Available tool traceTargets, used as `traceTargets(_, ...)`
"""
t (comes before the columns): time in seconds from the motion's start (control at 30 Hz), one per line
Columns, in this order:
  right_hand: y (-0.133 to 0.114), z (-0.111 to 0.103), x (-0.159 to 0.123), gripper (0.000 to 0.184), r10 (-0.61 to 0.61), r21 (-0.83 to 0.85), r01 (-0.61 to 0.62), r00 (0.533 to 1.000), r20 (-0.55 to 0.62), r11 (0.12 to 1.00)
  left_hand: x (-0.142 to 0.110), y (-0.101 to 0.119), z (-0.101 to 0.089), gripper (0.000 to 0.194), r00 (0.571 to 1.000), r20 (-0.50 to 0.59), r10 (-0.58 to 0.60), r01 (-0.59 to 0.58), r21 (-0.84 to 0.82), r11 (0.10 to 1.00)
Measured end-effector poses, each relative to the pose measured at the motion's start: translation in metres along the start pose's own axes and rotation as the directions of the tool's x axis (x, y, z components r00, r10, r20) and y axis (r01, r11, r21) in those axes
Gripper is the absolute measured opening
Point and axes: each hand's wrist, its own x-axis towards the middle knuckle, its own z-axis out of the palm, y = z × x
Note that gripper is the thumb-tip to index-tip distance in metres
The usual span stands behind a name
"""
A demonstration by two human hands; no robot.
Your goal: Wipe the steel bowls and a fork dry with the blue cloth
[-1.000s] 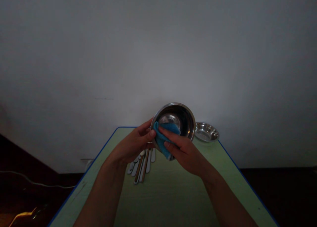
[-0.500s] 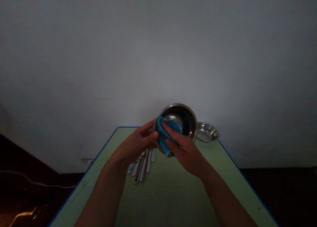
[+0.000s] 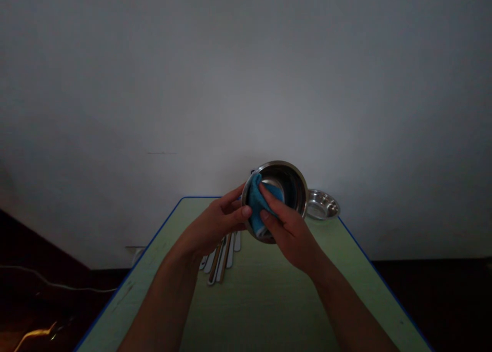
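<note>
A shiny metal bowl (image 3: 294,180) is held up above the table, tilted so that its inside faces me. My left hand (image 3: 221,219) grips the bowl's left rim, thumb in front and fingers behind. Bunched in my right hand (image 3: 290,234) is a blue cloth (image 3: 257,201), pressed against the inner left wall of the bowl. Part of the cloth spreads over the bowl's bottom. Beneath my left hand lie several pieces of cutlery (image 3: 223,260), some with brown handles; their far ends are hidden by the hand and bowl.
A second, shallower metal bowl (image 3: 323,206) stands at the table's far right corner. The light green table (image 3: 261,301) has a blue edge and meets a pale wall (image 3: 246,85). A white cable (image 3: 57,285) runs across the dark floor at the left.
The bowl and my left hand have shifted slightly to the right. The cloth under my right fingers has moved a little up and right along the bowl's inside.
</note>
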Motion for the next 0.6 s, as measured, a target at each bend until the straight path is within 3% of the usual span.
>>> traceTargets(0.6,0.001,0.007,0.001,0.052,0.072,0.026,-0.069,0.982,-0.172,0.997,-0.003,0.007,0.018,0.075,0.996,-0.087,-0.027,0.029,0.014,0.999)
